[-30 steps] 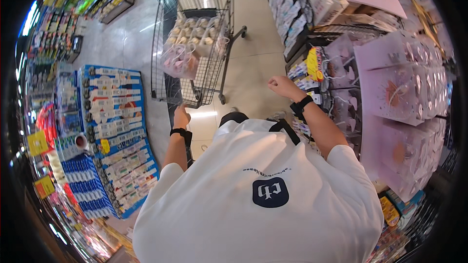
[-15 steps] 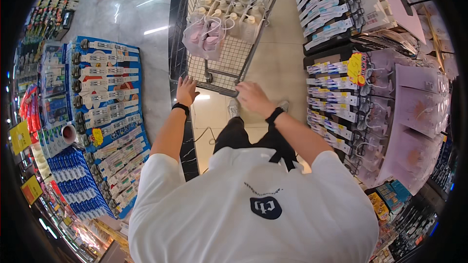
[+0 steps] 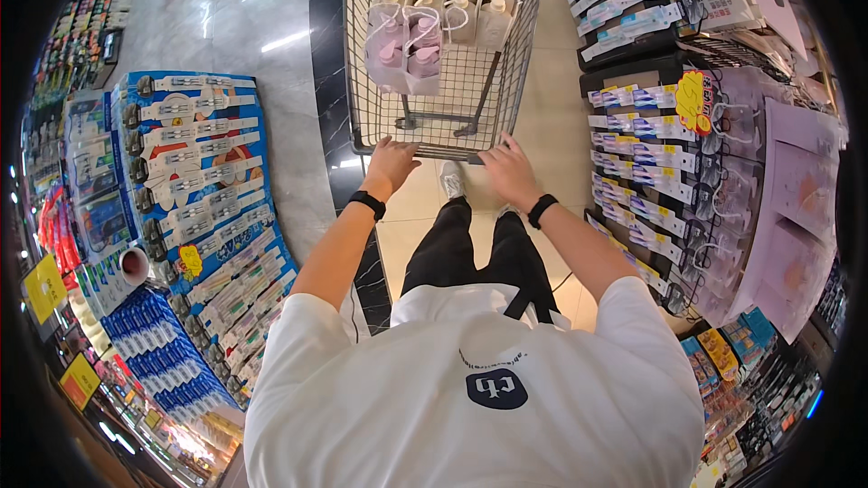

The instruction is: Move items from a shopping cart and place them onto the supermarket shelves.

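Note:
A wire shopping cart (image 3: 357, 90) stands right in front of me, its near edge toward my body. My left hand (image 3: 391, 165) is closed over the left part of the cart's handle, thumb pointing inward. On the right part of that handle my right hand (image 3: 510, 172) is closed too; the undersides of its fingers are hidden. Inside the cart, toward its far end, several pale beige bottles (image 3: 493, 25) with cream caps stand in clear carriers. Nearer to me, a clear bag (image 3: 411, 83) with cord handles holds pink bottles (image 3: 424, 61).
A blue display rack (image 3: 136, 163) hung with toothbrush packs is on my left. To my right stand racks of packaged toothbrushes (image 3: 633, 145) and a pink display panel (image 3: 768, 217). Grey floor (image 3: 262, 14) and a black marble strip (image 3: 327, 45) run left of the cart.
The cart has swung straighter and shifted right in view. My left hand has moved right along its near edge. My right hand has also moved right and now sits on the handle.

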Demonstrator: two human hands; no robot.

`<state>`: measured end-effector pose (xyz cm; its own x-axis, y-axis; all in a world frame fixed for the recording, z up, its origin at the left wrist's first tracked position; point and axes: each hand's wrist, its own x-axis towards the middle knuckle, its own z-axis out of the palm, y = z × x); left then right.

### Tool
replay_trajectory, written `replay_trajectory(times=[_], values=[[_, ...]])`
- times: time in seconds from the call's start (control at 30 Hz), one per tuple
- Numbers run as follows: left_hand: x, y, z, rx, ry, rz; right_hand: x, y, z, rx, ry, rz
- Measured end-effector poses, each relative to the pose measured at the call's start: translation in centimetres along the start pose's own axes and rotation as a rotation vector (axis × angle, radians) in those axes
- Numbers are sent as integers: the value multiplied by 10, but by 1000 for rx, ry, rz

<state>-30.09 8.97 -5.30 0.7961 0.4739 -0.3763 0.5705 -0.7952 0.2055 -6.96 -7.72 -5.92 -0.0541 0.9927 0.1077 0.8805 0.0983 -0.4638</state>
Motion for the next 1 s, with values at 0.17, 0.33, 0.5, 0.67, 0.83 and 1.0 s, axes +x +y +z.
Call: replay_trajectory(times=[0.17, 0.33, 0.5, 0.67, 0.83, 1.0], values=[[-11, 1, -3, 52, 96, 98, -23, 39, -33, -80, -6, 7], [9, 44, 8, -49, 249, 147, -36, 74, -60, -94, -24, 57], [27, 79, 8, -71, 229, 102, -44, 104, -70, -62, -1, 121], [41, 90, -8, -133, 166, 123, -41, 123, -79, -91, -57, 117], [66, 82, -22, -451, -89, 41, -22, 125, -84, -146, -292, 273], [123, 54, -27, -792, 47, -168, 40, 101, -78, 159, -119, 600]])
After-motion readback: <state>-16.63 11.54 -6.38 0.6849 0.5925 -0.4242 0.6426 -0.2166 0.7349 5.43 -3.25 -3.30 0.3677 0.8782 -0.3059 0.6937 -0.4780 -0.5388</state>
